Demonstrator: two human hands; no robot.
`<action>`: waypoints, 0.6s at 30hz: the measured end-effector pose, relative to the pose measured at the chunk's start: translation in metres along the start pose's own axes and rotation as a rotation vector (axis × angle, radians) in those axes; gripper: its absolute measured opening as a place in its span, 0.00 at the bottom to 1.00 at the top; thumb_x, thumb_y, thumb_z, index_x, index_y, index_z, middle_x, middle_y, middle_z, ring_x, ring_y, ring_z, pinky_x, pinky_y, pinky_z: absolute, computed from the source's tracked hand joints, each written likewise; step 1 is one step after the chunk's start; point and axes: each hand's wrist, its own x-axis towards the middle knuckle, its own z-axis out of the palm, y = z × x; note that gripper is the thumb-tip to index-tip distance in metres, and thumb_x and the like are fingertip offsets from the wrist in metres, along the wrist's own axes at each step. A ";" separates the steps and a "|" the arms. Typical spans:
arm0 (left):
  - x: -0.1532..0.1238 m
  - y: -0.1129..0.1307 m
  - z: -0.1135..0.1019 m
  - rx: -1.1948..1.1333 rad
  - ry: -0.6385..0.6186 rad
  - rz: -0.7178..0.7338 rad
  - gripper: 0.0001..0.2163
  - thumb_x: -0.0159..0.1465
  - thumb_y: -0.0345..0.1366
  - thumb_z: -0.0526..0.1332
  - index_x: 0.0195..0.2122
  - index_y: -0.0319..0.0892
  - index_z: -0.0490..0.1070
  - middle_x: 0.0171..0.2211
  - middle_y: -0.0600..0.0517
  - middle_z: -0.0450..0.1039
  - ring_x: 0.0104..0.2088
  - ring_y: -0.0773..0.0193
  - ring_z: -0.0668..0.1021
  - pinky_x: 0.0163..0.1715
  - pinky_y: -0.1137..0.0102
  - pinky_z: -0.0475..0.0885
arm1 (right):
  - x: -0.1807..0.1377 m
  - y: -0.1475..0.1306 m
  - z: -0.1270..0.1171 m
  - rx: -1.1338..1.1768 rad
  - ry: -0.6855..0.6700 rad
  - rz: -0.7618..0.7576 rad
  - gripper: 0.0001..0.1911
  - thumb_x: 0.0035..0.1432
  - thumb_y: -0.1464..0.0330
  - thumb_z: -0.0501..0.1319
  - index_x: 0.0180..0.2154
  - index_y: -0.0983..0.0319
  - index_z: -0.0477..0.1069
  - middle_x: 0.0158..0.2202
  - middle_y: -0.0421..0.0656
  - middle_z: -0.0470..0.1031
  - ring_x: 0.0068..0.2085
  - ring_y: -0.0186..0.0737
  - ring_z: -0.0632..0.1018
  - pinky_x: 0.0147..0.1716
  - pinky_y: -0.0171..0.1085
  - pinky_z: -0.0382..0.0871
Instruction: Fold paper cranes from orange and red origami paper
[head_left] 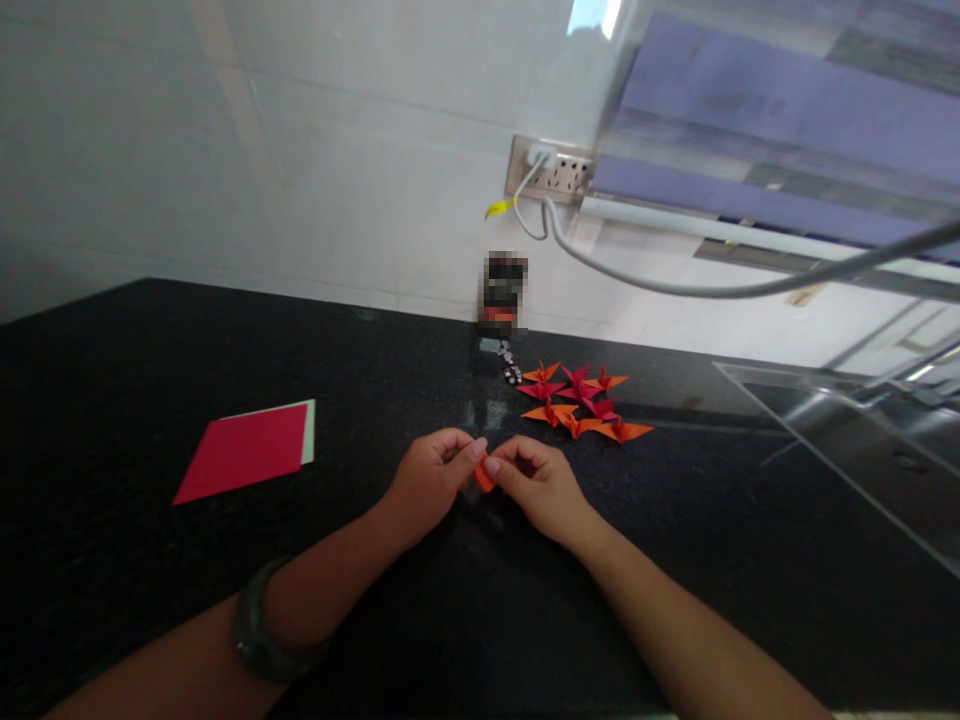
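Observation:
Between my two hands is a small piece of folded orange paper [484,475], pinched from both sides just above the dark countertop. My left hand [437,477] grips its left side with thumb and fingers, and a dark bangle circles that wrist. On the other side my right hand [541,487] pinches the paper, its fingers curled. Much of the paper is covered by the fingertips, so its full shape is hidden. Beyond my right hand, several folded paper cranes [550,412] in orange and red sit grouped on the counter.
Red paper sheets [251,450] lie at left over a pale green one. Against the wall stands a phone-like object [502,290], blurred out, with a beaded strap [511,373]. A metal sink [885,440] is at right. A grey cable [675,290] runs from the wall socket [559,172].

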 end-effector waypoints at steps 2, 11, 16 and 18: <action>0.000 0.000 0.000 -0.001 0.009 -0.004 0.13 0.56 0.44 0.57 0.23 0.39 0.68 0.18 0.54 0.69 0.20 0.69 0.70 0.22 0.73 0.64 | 0.001 0.000 0.000 0.026 -0.004 0.015 0.12 0.50 0.60 0.59 0.25 0.64 0.68 0.21 0.39 0.68 0.21 0.30 0.65 0.21 0.30 0.59; 0.000 0.000 0.004 -0.070 -0.078 -0.015 0.13 0.51 0.44 0.62 0.30 0.37 0.71 0.22 0.54 0.70 0.22 0.69 0.69 0.21 0.75 0.63 | 0.004 0.004 -0.002 0.091 0.128 0.043 0.13 0.48 0.60 0.61 0.26 0.64 0.68 0.20 0.37 0.66 0.20 0.29 0.64 0.20 0.31 0.59; -0.001 -0.002 0.003 -0.004 -0.121 0.034 0.13 0.54 0.44 0.59 0.26 0.38 0.71 0.21 0.54 0.67 0.23 0.68 0.69 0.22 0.74 0.65 | 0.005 0.004 -0.002 0.101 0.110 0.064 0.13 0.47 0.58 0.61 0.26 0.63 0.68 0.20 0.38 0.66 0.21 0.29 0.64 0.21 0.31 0.60; -0.001 -0.004 0.002 0.035 -0.113 0.046 0.13 0.54 0.44 0.58 0.25 0.38 0.70 0.20 0.55 0.65 0.22 0.68 0.68 0.22 0.74 0.65 | 0.004 0.003 -0.001 0.103 0.105 0.068 0.14 0.47 0.58 0.61 0.26 0.63 0.67 0.20 0.37 0.65 0.21 0.29 0.64 0.20 0.31 0.60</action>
